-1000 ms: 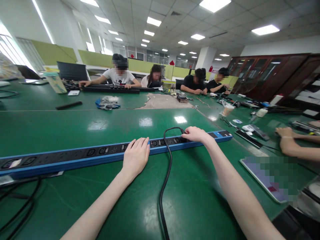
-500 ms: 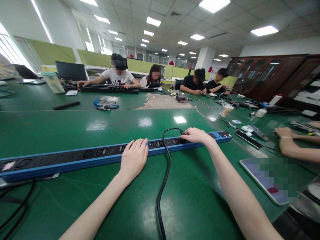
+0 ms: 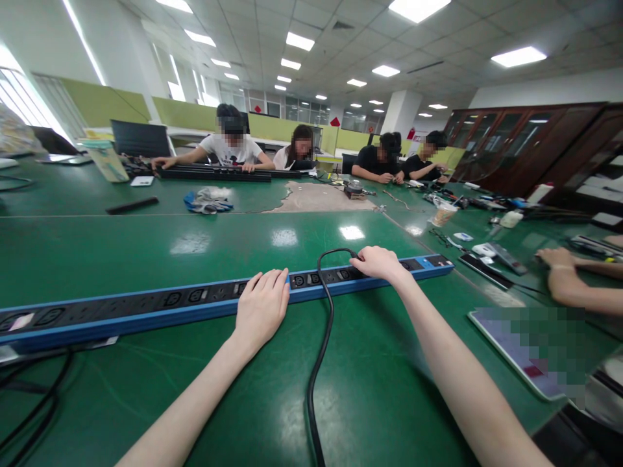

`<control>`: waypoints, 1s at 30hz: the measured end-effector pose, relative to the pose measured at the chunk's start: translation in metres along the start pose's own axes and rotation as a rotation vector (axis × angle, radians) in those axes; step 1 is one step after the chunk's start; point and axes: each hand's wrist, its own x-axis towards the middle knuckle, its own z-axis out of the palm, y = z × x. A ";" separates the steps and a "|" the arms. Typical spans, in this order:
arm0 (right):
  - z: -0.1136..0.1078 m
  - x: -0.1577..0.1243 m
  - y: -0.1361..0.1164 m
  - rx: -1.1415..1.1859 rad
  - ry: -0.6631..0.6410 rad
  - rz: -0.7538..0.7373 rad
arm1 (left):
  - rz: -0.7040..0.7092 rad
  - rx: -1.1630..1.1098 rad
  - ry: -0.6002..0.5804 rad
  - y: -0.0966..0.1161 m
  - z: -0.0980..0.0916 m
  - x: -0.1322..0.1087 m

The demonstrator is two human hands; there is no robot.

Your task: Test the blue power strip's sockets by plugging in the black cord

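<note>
My right fingers [image 3: 365, 259] pinch the plug [image 3: 354, 255]; left fingers [image 3: 265, 283] lie unclenched on the strip [image 3: 209, 296], cord [image 3: 331, 311] crossing it, gloves [image 3: 209, 202] beyond.

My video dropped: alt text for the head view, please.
A person's left hand rests on a long blue and black power strip on a green table, while the right hand holds one end of a black cable at the strip. Other people sit opposite.

Right grip [image 3: 377, 263] holds plug [image 3: 355, 255] at blue strip [image 3: 197, 296].
</note>
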 end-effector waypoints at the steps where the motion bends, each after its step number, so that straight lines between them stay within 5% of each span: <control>1: 0.001 -0.001 -0.001 -0.004 0.017 0.009 | 0.003 0.002 0.001 0.000 0.000 0.000; 30: -0.002 -0.001 -0.001 -0.010 0.016 0.008 | 0.022 0.062 -0.001 0.000 0.000 0.000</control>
